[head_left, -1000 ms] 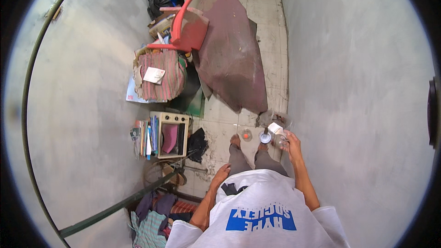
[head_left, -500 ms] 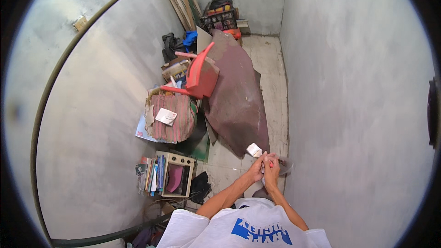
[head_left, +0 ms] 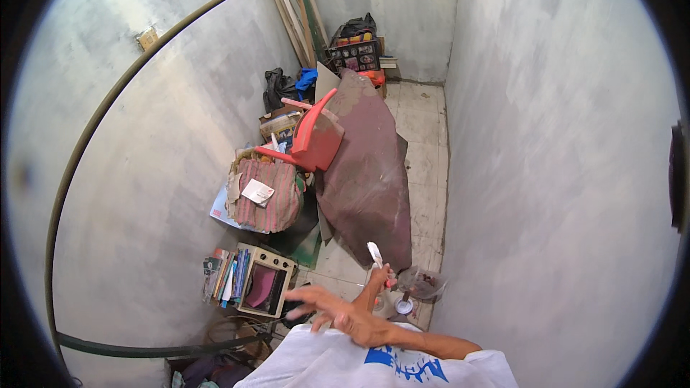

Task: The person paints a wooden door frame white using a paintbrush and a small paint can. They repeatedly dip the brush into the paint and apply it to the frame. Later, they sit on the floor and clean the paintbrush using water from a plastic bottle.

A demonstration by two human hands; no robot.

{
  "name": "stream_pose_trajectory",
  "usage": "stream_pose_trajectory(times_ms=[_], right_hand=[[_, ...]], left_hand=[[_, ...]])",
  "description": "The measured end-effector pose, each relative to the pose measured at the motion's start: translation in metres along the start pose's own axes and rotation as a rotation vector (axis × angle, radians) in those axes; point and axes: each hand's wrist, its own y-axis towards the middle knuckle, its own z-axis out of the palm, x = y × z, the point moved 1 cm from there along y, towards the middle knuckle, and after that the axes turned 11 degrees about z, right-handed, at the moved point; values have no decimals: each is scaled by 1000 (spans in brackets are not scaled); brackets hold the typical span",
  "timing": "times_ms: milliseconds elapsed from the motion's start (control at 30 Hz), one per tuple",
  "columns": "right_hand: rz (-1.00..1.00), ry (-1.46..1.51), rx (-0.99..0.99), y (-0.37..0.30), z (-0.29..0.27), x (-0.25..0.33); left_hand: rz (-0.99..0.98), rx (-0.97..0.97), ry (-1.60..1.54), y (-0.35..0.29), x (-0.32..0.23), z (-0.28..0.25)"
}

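Note:
My left hand (head_left: 382,274) is closed around a paintbrush (head_left: 374,253) whose whitish head points up and away; a bit of its red handle shows below the fist. My right hand (head_left: 341,315) crosses over my left forearm, fingers spread and somewhat blurred, holding nothing. Just right of my left hand is a clear plastic bag or tub (head_left: 425,284) with dark bits inside. Beside it on the floor stands a small round container with white in it (head_left: 404,307). A pale container (head_left: 382,307), partly hidden by my arm, is next to that.
A maroon sheet (head_left: 366,179) covers the middle floor, with a tipped red plastic chair (head_left: 316,140) on its left. A striped bundle (head_left: 266,190), a toaster oven (head_left: 266,280) and books (head_left: 228,276) line the left wall. A grey wall (head_left: 560,172) rises close at right.
My hands, earlier together at the brush, have come apart. The right hand has swung left across my body and opened; the left has moved slightly left and down with the paintbrush, now turned.

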Motion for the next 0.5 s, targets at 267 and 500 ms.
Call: stream_pose_trajectory(times_ms=[267, 500], right_hand=[[-192, 264, 433, -10, 40, 40], [-266, 246, 452, 16, 28, 37]], left_hand=[[16, 85, 244, -14, 22, 11], [145, 187, 304, -4, -19, 4]])
